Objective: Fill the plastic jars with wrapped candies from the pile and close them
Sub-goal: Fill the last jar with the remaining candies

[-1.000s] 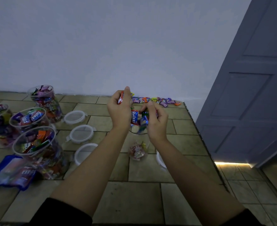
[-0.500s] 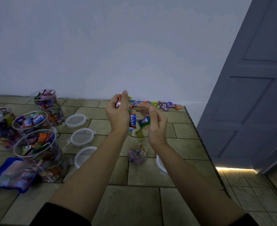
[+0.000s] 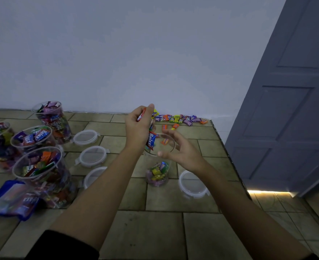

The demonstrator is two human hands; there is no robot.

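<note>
Tiled worktop [image 3: 166, 226]: right hand [image 3: 183, 152], fingers now spread empty, has dropped its sweets into clear plastic jar [image 3: 157, 166]; left hand [image 3: 139, 130] still clutches wrapped candies [image 3: 151, 140]

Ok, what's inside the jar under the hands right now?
The clear jar holds a shallow layer of wrapped candies at its bottom; the rest is empty. The left hand hides part of its rim.

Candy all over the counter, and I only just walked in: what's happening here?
A person is filling plastic jars. The left hand holds wrapped candies above an open, nearly empty jar; the right hand, open, hovers at its rim. Four full jars stand unlidded beside loose lids. More candies lie by the wall.
</note>
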